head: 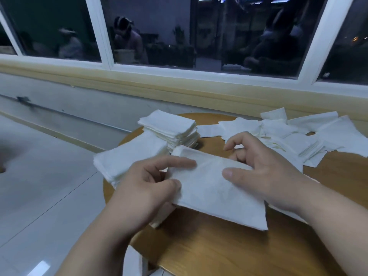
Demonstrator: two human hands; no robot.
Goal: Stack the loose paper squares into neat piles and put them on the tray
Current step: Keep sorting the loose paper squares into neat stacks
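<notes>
The left hand (pixel 147 186) pinched the near-left edge of a flat white bundle of paper squares (pixel 215 194), thumb on top and forefinger stretched along the upper face. The right hand (pixel 264 172) gripped the other end, thumb pressed flat on the paper and the remaining fingers curled round the far edge. The bundle lay between them over the round wooden surface (pixel 199 253), and the shadow below its near edge suggested that this edge was raised. Just beyond the left hand sat a low white stack of squares (pixel 127 162) whose corner reached out past the rim of the surface. Behind it, touching or nearly so, stood a taller white pile of squares (pixel 175 128) with its layers stepped and not quite flush. To the right, past the right hand, a loose white scatter of paper squares (pixel 298 134) sprawled unsorted towards the wall under the white-framed window (pixel 107 36). No tray distinct from the wooden round could be made out. The sheets looked thin and limp, so an uneven squeeze from either hand could have let the bundle fan out or shed squares. A careless left wrist might have nudged the overhanging stack onto the pale tiled floor (pixel 49 186). Setting the bundle down hard beside the tall pile could have tipped its uneven layers.
</notes>
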